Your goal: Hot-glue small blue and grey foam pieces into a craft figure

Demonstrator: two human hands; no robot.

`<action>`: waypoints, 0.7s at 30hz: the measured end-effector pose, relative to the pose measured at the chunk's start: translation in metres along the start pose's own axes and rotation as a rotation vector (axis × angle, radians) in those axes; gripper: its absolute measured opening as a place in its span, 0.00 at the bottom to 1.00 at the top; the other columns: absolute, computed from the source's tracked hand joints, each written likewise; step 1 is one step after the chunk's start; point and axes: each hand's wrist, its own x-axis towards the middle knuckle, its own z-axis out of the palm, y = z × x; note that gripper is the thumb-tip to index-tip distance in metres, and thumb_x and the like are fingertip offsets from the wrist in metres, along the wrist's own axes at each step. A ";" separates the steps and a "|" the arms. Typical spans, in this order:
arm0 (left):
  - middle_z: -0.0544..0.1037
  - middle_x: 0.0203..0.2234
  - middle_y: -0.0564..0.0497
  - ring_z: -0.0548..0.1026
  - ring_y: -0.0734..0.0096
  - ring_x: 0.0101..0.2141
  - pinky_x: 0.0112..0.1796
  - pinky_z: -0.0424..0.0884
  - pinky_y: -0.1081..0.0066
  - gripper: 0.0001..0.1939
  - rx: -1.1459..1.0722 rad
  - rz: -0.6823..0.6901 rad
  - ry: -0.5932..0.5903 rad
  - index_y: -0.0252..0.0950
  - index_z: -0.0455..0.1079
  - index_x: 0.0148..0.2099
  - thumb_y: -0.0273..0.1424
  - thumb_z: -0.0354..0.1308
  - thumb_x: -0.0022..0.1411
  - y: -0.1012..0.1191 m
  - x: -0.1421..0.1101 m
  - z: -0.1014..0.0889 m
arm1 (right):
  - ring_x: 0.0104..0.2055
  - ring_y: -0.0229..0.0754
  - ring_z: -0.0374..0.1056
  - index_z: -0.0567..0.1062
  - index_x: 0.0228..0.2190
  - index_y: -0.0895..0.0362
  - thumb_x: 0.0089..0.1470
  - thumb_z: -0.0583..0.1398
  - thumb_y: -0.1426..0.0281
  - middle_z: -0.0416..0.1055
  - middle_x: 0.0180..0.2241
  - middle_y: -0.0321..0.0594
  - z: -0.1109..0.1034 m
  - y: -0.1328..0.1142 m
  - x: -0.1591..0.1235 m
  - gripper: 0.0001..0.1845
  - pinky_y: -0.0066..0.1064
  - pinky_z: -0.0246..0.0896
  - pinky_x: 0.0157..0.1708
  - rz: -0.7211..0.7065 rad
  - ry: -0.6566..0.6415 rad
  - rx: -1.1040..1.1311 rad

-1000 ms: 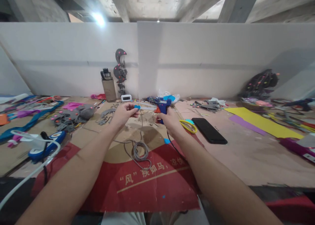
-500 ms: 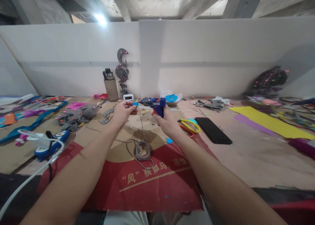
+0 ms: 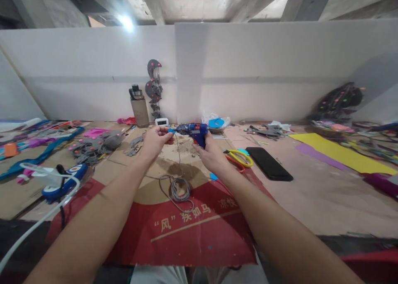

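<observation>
My right hand (image 3: 214, 154) is wrapped around the handle of a blue hot glue gun (image 3: 195, 129), its nozzle pointing left. Between the fingertips of my left hand (image 3: 158, 139) is a small blue piece (image 3: 171, 131), pinched close to the nozzle. Whether nozzle and piece touch, I cannot tell. A grey cord (image 3: 180, 189) lies coiled on the red and brown cardboard (image 3: 199, 238) below, and one strand runs up toward the glue gun. Scissors with yellow and red handles (image 3: 242, 158) lie right of my right hand, near another blue piece (image 3: 213, 176).
A black phone (image 3: 269, 163) rests at right, with yellow sheet (image 3: 342, 153) beyond. At left are a blue power strip (image 3: 64, 183) with a white cable and grey pinned pieces (image 3: 96, 145). A bottle (image 3: 139, 108) and a small white clock (image 3: 161, 121) stand before the wall.
Hardly anything differs. Both hands keep their hold, with the glue gun's nozzle still by the blue piece; the whole view has shifted very slightly.
</observation>
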 end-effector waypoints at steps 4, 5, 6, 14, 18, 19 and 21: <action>0.74 0.21 0.52 0.74 0.74 0.22 0.26 0.74 0.71 0.11 0.010 0.007 0.001 0.31 0.65 0.34 0.27 0.64 0.47 0.000 0.000 0.000 | 0.52 0.50 0.63 0.61 0.54 0.57 0.51 0.56 0.70 0.67 0.49 0.49 0.000 0.000 -0.001 0.27 0.44 0.56 0.52 0.020 -0.007 -0.017; 0.74 0.21 0.52 0.74 0.74 0.22 0.26 0.74 0.71 0.11 0.012 0.010 0.001 0.31 0.65 0.34 0.26 0.63 0.48 0.000 0.000 0.000 | 0.52 0.50 0.63 0.61 0.54 0.56 0.51 0.56 0.69 0.67 0.49 0.49 -0.001 0.000 -0.001 0.27 0.44 0.56 0.52 0.022 -0.008 -0.018; 0.74 0.21 0.52 0.74 0.74 0.22 0.26 0.73 0.71 0.11 0.012 0.013 -0.001 0.31 0.65 0.34 0.27 0.63 0.48 -0.001 0.000 0.000 | 0.52 0.50 0.63 0.61 0.54 0.56 0.51 0.56 0.69 0.67 0.49 0.49 -0.001 0.000 -0.001 0.27 0.44 0.56 0.52 0.023 -0.009 -0.016; 0.74 0.21 0.52 0.74 0.74 0.22 0.27 0.74 0.70 0.12 0.013 0.022 -0.003 0.32 0.66 0.34 0.27 0.64 0.47 -0.001 0.001 0.000 | 0.51 0.50 0.64 0.61 0.53 0.56 0.52 0.55 0.69 0.68 0.47 0.48 -0.001 -0.001 -0.001 0.26 0.44 0.57 0.51 0.023 -0.006 -0.006; 0.74 0.21 0.52 0.74 0.73 0.22 0.27 0.74 0.70 0.11 0.004 0.021 -0.008 0.32 0.65 0.34 0.26 0.64 0.48 -0.002 0.002 0.000 | 0.51 0.51 0.64 0.62 0.53 0.56 0.52 0.55 0.69 0.68 0.47 0.49 -0.001 -0.001 -0.002 0.26 0.44 0.57 0.51 0.014 0.002 -0.009; 0.74 0.21 0.52 0.74 0.73 0.22 0.26 0.74 0.70 0.11 0.002 0.023 -0.010 0.32 0.65 0.34 0.26 0.64 0.48 -0.002 0.002 0.000 | 0.51 0.51 0.63 0.62 0.53 0.57 0.52 0.55 0.69 0.68 0.47 0.49 -0.001 -0.001 -0.002 0.26 0.44 0.57 0.51 0.014 0.003 -0.012; 0.74 0.21 0.52 0.74 0.73 0.22 0.26 0.74 0.70 0.11 0.002 0.027 -0.013 0.32 0.65 0.34 0.26 0.64 0.48 -0.003 0.003 0.000 | 0.51 0.51 0.63 0.62 0.53 0.57 0.52 0.55 0.69 0.69 0.46 0.49 -0.001 -0.001 -0.002 0.26 0.44 0.57 0.51 0.016 0.005 -0.018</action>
